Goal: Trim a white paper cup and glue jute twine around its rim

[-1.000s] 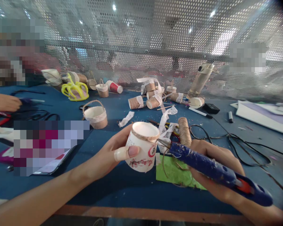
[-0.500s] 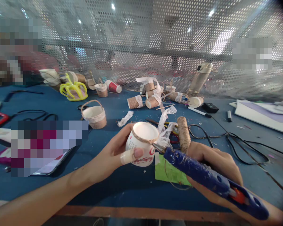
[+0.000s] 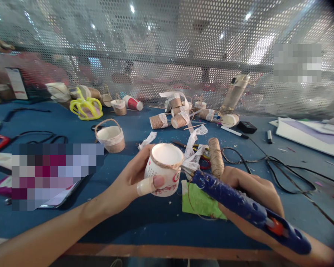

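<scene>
Head view: on L side of table (image 3: 133,224), twine-handled basket (image 3: 111,139) sits upright at abt 10 o'clock from paper cup (image 3: 169,172), prob. parked there to leave elbow room. Next, left hand (image 3: 137,176) has the cup near ctr, seemingly above the table: thumb across front, other fingers mostly hidden, spread to cup's width. Thumb sits below twine band (image 3: 164,164), prob. so rim & band are free. Lace (image 3: 195,154) lies approx 2 o'clock from cup; green sheet (image 3: 199,202) abt 4, maybe to catch drips. Twine spool (image 3: 216,157) just shy of 3, likely there for easy reach. Glue gun (image 3: 231,200) points in from 4 o'clock, nozzle at the band on cup's 3 o'clock side; can't tell if touching. Right hand (image 3: 253,191) wraps gun's body, fingers curled round it, far back from the nozzle, prob. b/c the tip's hot; trigger finger hidden, can't tell if squeezing.
</scene>
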Demonstrator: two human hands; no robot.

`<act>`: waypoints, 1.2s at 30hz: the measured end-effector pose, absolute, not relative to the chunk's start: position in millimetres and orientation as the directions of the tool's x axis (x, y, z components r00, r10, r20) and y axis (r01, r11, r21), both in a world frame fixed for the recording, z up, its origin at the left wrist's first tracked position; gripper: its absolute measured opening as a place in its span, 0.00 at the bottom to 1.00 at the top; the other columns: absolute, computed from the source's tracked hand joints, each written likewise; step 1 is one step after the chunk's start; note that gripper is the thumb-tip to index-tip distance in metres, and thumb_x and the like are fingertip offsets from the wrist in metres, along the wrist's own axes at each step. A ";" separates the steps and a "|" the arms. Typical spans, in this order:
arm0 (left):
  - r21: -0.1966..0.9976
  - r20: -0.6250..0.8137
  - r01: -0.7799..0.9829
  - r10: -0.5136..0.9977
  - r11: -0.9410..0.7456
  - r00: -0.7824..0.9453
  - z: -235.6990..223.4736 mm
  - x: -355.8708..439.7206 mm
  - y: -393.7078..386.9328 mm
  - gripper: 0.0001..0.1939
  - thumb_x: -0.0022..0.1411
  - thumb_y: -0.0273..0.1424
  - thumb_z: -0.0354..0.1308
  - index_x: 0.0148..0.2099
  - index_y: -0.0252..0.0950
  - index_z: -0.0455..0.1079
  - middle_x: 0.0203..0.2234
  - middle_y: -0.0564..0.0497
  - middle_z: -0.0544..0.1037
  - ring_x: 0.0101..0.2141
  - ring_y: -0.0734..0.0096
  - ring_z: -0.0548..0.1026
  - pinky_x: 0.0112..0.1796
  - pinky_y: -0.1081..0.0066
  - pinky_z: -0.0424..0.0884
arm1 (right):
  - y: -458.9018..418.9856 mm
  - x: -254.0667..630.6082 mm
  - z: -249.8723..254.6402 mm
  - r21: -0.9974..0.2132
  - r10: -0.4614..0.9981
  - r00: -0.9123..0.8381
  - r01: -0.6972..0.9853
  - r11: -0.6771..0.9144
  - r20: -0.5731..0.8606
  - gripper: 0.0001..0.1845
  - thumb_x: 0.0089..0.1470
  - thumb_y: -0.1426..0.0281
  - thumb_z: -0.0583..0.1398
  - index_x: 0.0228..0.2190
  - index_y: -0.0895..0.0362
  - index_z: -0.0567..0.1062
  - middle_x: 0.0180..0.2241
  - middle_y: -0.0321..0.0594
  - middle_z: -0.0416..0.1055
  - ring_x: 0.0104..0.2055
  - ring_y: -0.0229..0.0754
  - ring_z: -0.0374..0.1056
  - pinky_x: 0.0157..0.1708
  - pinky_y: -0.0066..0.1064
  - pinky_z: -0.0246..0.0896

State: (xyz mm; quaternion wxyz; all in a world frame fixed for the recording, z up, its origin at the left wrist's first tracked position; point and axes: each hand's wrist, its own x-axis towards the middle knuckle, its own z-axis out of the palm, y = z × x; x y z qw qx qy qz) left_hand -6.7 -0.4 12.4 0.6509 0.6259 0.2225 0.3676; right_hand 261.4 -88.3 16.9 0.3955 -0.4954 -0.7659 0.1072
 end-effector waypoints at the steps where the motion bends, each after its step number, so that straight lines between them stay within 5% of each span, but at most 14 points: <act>1: 0.977 0.180 -0.204 0.755 -0.062 0.630 12.0 -6.9 -0.2 0.26 0.61 0.38 0.65 0.60 0.48 0.67 0.54 0.52 0.76 0.50 0.61 0.74 0.48 0.71 0.72 | -88.2 261.8 16.5 -0.554 0.843 -0.199 0.675 0.487 0.500 0.12 0.51 0.75 0.61 0.26 0.51 0.63 0.23 0.30 0.66 0.22 0.36 0.61 0.22 0.28 0.54; 18: 0.982 0.134 0.022 0.767 -0.189 0.627 22.5 -3.2 -5.8 0.25 0.61 0.40 0.65 0.58 0.46 0.62 0.51 0.48 0.73 0.51 0.55 0.72 0.49 0.63 0.71 | -88.0 261.7 12.3 -0.521 0.785 -0.324 0.606 0.600 0.528 0.15 0.53 0.76 0.61 0.29 0.51 0.59 0.24 0.30 0.61 0.24 0.36 0.58 0.24 0.28 0.51; 31: 0.987 0.105 0.032 0.777 -0.159 0.621 19.6 -5.8 -1.4 0.27 0.61 0.45 0.63 0.59 0.46 0.62 0.51 0.47 0.72 0.53 0.53 0.70 0.54 0.58 0.67 | -80.7 262.0 11.0 -0.496 0.790 -0.305 0.644 0.582 0.531 0.15 0.52 0.74 0.60 0.29 0.51 0.56 0.24 0.30 0.58 0.23 0.36 0.55 0.23 0.28 0.50; 36: 0.979 0.080 0.086 0.737 -0.184 0.671 19.3 -6.6 -0.4 0.27 0.63 0.44 0.62 0.61 0.48 0.60 0.52 0.47 0.72 0.52 0.53 0.70 0.56 0.54 0.65 | -78.0 260.6 5.1 -0.468 0.762 -0.288 0.648 0.601 0.580 0.14 0.57 0.79 0.55 0.29 0.51 0.55 0.23 0.29 0.56 0.23 0.35 0.53 0.23 0.27 0.49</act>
